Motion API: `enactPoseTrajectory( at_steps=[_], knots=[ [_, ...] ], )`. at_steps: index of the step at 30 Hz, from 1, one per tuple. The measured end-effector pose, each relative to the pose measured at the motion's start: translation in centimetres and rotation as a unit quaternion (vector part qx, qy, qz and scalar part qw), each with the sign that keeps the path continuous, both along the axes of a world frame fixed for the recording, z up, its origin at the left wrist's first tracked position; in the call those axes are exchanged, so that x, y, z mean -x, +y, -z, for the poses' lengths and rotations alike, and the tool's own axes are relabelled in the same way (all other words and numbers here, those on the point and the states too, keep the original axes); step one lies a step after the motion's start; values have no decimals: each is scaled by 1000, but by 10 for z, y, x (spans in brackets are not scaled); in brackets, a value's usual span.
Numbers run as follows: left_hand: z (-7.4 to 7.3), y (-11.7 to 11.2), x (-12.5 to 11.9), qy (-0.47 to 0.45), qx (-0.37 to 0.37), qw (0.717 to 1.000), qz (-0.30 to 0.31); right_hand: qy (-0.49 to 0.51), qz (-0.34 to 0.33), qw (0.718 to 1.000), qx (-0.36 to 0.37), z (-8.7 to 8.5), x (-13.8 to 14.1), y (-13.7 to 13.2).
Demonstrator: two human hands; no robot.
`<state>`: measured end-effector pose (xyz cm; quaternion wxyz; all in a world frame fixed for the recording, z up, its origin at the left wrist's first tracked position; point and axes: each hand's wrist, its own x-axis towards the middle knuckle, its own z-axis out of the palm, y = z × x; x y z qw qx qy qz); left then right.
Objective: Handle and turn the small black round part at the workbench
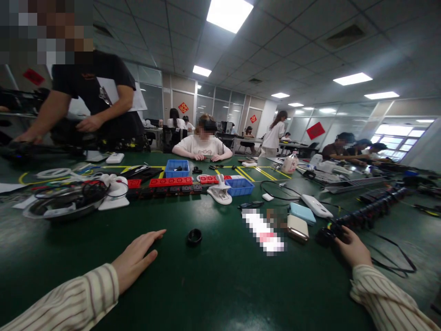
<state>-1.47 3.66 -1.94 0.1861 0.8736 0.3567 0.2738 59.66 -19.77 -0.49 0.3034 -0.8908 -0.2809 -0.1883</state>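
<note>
My left hand [136, 258] lies flat on the green table [220, 285], fingers stretched out, holding nothing. A small black ring-shaped cap [195, 236] sits a short way to its right, apart from it. My right hand [351, 248] reaches to the right and closes its fingers on the near end of a long black strip of linked parts [370, 209] that runs away to the far right. Both sleeves are striped.
Phones and a power bank [298, 227] lie between my hands. Farther back are blue bins [177, 168], red and black parts [170, 182], a metal bowl of cables [64, 204], and a white stand [220, 193]. Other people work around the table; one stands at the left.
</note>
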Motion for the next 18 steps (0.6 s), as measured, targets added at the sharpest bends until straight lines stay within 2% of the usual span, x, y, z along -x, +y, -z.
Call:
enactPoseTrajectory(
  at_steps=[5,8,10,14,18],
  knots=[
    [-4,-3,0,2,25,1000,4,44,35,998,-6,-6,13,-3],
    [-6,-4,0,7,29,999,13,10,101,994,-30,-12,33,-7],
    [-7,-3,-1,11,27,999,15,-26,114,993,-31,-15,48,-8],
    [-5,-2,-1,14,9,1000,16,-86,57,995,18,-16,68,4],
    [-5,-2,0,14,5,1000,23,-98,4,992,77,-12,67,19]
  ],
)
